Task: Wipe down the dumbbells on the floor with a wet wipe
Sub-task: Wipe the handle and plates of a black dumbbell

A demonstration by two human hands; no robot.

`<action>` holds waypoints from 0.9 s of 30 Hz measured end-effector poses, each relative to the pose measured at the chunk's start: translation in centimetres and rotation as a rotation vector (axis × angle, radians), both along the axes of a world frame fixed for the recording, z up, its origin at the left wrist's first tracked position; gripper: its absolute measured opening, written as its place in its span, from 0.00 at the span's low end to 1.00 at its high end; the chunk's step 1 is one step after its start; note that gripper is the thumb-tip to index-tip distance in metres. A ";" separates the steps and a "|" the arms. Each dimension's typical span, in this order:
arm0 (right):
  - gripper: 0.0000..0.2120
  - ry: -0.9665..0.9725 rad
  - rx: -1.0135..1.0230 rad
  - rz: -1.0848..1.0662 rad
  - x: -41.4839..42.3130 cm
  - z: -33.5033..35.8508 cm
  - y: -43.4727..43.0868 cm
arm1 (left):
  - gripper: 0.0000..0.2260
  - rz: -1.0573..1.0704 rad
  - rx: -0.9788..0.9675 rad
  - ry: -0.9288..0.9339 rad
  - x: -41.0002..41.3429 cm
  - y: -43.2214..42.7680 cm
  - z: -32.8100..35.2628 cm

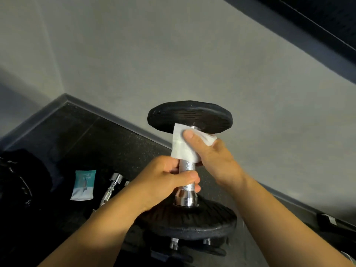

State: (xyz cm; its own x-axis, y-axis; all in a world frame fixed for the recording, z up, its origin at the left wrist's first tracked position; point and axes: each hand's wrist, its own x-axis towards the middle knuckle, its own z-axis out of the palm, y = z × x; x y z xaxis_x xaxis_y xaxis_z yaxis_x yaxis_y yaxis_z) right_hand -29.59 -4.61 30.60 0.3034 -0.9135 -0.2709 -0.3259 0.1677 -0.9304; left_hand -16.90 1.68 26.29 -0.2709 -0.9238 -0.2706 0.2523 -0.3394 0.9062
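Observation:
A dumbbell (pixel 189 116) with black round plates and a chrome knurled handle stands on end in mid-frame, held off the floor. My left hand (pixel 165 180) grips the lower part of the handle, thumb across the front. My right hand (pixel 213 157) holds a white wet wipe (pixel 183 149) wrapped round the upper part of the handle, just under the top plate, with the thumb pressing on the wipe. The bare handle shows between the two hands.
A teal and white pack of wipes (pixel 83 185) lies on the dark floor at the left. Beside it lies a chrome dumbbell bar (pixel 112 186). More dumbbell parts (pixel 174 245) sit under the held one. A black bag (pixel 17 182) fills the far left. Grey wall behind.

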 end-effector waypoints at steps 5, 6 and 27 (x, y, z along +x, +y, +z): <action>0.24 0.213 -0.142 0.122 -3.5 3.4 1.5 | 0.03 0.062 0.018 -0.050 0.1 -0.4 -0.2; 0.22 0.238 -0.130 0.197 -3.7 4.4 2.1 | 0.03 0.073 0.015 -0.083 0.1 -0.4 -0.2; 0.23 0.877 0.135 0.584 -0.4 0.1 0.5 | 0.10 0.226 0.116 -0.203 -0.2 -1.1 -1.0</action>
State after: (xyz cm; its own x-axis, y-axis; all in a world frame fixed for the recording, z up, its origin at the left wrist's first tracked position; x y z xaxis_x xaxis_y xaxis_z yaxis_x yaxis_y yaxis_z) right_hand -29.95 -4.08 30.65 0.3346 -0.6356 -0.6957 -0.9372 -0.1473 -0.3162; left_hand -17.06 0.61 25.28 0.0080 -0.9143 -0.4050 0.1508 -0.3992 0.9044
